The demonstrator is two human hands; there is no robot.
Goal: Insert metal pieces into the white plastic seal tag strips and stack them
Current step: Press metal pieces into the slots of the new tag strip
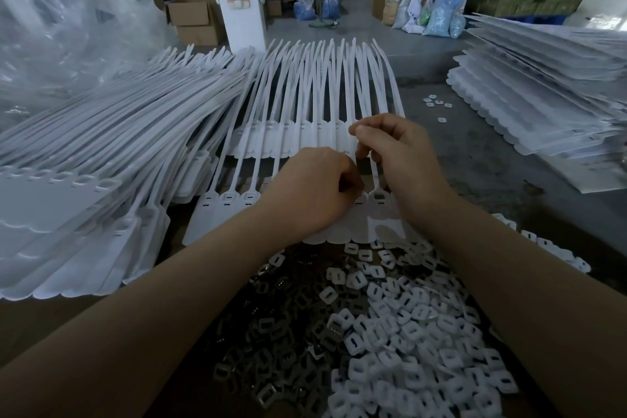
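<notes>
Step in hand looked like insertion: both hands worked on one white seal tag strip sheet [217, 214] lying flat on the bench [51, 322], heads toward the person, tails pointing away. Left hand [314, 192] rested on the sheet with fingers curled tight, tips tucked in at a tag head near the right end; likely pressing or pinching a small piece there, but the piece itself was hidden, so cannot tell. Right hand [395, 153] hovered just beside it, fingers [359, 132] pinched together on a tail or tag neck, seemingly steadying it.

Loose metal pieces [268, 326] lay heaped on the bench near the person, between the forearms, touching a bigger heap of white plastic caps [407, 343] to their right. A few strays [436, 102] sat well apart on the far bench. A tall pile of strip sheets [84, 153] stood left, another pile [529, 92] far right; which was finished stock, unclear.

The heads at the sheet's left end [230, 198] showed open slots, so the sheet seemed only partly filled. Next move probably called for seating the piece square in its slot, then reaching back to the metal heap for another. Stacking was not yet due.
</notes>
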